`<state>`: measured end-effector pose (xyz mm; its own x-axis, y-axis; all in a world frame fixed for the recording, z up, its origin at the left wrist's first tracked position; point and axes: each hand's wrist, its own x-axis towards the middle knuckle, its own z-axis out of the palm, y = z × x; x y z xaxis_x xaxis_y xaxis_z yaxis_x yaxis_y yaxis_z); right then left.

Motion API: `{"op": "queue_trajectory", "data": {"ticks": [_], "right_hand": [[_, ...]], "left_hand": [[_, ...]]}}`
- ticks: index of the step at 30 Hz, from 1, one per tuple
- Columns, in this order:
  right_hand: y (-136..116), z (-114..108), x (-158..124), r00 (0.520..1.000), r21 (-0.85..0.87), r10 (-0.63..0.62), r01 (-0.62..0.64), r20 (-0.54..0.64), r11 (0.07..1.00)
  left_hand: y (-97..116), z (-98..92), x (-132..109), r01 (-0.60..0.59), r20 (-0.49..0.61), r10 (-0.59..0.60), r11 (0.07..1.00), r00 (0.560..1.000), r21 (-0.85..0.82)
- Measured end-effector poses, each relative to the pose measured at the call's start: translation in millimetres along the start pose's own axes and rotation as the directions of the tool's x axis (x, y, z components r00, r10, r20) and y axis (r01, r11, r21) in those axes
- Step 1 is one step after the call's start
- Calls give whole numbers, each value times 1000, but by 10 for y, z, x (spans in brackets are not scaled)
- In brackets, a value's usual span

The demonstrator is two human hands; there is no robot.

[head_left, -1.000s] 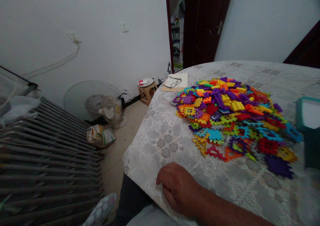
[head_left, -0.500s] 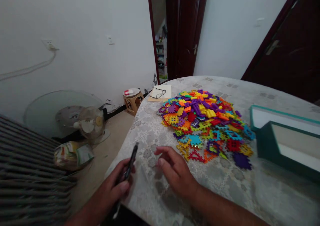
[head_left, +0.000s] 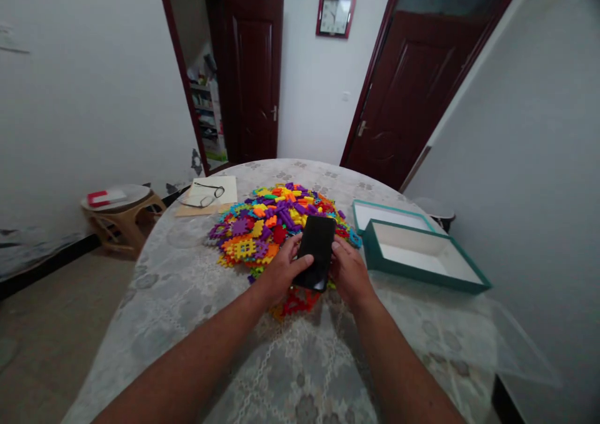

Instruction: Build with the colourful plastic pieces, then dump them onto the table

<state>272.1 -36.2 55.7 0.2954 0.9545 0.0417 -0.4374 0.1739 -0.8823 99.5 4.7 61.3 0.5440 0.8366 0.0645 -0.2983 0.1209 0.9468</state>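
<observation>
A black smartphone (head_left: 317, 252) with a dark screen is held between both hands, over the front of a pile of toy pieces. My left hand (head_left: 284, 267) grips its left edge, the thumb lying over the screen. On the opposite edge, my right hand (head_left: 349, 267) closes its fingers around the side. Behind and below the phone spreads the heap of colourful plastic building pieces (head_left: 244, 249), toothed flat squares and small cylinders in purple, yellow, orange, red and blue. The phone and hands hide part of that heap.
Right of the heap stands an open green box (head_left: 422, 274) with a white inside, its lid (head_left: 389, 208) behind it. Glasses (head_left: 206, 196) rest on papers (head_left: 227, 186) at the back left. A patterned cloth covers the round table (head_left: 178, 336). A stool (head_left: 122, 217) stands left.
The view has swung right. My left hand, which held the phone edge-on at the table's left, has brought it before the pile; my right hand, empty before, now grips it too.
</observation>
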Motion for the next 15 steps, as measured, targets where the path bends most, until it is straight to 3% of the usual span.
{"op": "queue_trajectory", "data": {"ticks": [3,9,11,15], "right_hand": [[106,33,-46,998,81,56,-56,-2,995],[311,160,-117,989,147,139,-146,59,978],[371,191,-134,984,152,161,-172,79,973],[467,230,-151,985,139,148,-159,86,977]], "left_hand": [[-3,-86,-128,205,108,-184,950,977,-237],[51,-356,-277,462,275,-379,804,883,-375],[3,-435,-283,504,293,-414,764,862,-403],[-77,-512,-310,476,232,-416,771,879,-423]]}}
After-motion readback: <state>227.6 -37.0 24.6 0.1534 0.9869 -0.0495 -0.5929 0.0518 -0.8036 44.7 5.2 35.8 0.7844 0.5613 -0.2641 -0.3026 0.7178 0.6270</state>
